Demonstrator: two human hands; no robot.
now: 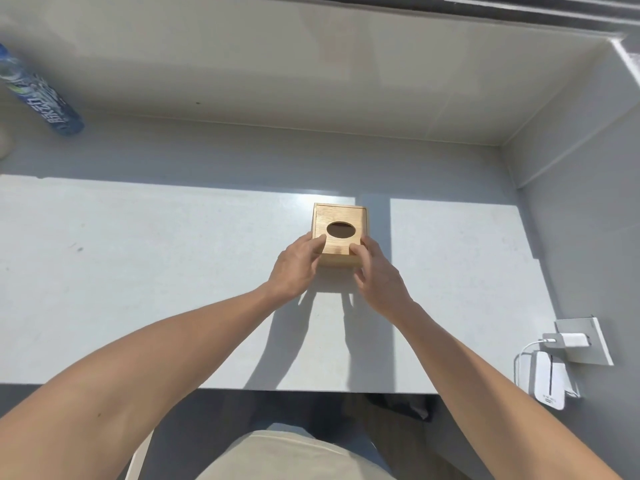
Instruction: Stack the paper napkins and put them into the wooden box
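A small wooden box (341,214) with an oval hole in its sliding lid stands on the white table (138,271), a little right of centre. My left hand (294,265) grips the box's near left corner, thumb on the lid. My right hand (377,275) holds the near right corner, with its thumb pressed on the lid's near edge. The lid lies nearly flush on the box. No paper napkins are in view; the hole shows only dark inside.
A blue-labelled plastic bottle (41,98) lies at the far left on the grey ledge. On the right wall a socket (588,341) holds a white charger with a cable and a white device (550,386). A wall runs behind the table.
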